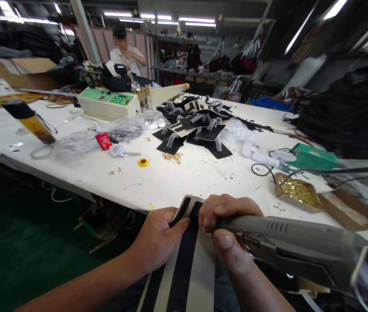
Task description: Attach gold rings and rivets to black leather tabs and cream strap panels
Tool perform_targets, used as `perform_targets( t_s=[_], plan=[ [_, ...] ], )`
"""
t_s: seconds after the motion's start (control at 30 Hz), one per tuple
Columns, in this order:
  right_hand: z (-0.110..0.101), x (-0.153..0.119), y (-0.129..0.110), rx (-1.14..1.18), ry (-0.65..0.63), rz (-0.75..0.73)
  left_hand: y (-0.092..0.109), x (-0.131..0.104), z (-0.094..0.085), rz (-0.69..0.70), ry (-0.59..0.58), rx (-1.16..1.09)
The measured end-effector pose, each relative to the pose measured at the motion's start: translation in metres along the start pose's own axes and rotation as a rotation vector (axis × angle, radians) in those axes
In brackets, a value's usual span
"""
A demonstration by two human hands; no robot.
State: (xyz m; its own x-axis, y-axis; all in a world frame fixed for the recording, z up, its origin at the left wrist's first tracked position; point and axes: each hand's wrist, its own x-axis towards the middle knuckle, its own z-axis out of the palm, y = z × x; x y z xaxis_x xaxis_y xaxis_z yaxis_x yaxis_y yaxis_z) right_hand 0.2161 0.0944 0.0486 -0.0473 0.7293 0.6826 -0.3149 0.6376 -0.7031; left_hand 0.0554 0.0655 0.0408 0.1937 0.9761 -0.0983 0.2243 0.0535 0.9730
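A flat piece with black and cream stripes lies lengthwise in front of me, its far end near the table edge. My left hand grips its left edge, thumb pressed on top. In my right hand is a grey electric screwdriver, fingers wrapped round its front end. The tool points left, its tip against or just above the striped piece; my fingers hide the bit. Beyond the hands, a heap of black and striped pieces with clear plastic wrapped on their straps lies on the white table.
Gold hardware lies before the heap. At right are a box of small gold parts, a cardboard tray and a green box. Left stand a red bottle, yellow tape, tumbler and green-panelled machine. A person is behind.
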Motion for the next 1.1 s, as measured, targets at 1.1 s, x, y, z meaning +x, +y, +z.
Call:
perform_targets(
  t_s=[1.1],
  plan=[
    [-0.01, 0.004, 0.002, 0.102, 0.122, -0.049, -0.009, 0.01, 0.008, -0.165, 0.008, -0.211]
  ],
)
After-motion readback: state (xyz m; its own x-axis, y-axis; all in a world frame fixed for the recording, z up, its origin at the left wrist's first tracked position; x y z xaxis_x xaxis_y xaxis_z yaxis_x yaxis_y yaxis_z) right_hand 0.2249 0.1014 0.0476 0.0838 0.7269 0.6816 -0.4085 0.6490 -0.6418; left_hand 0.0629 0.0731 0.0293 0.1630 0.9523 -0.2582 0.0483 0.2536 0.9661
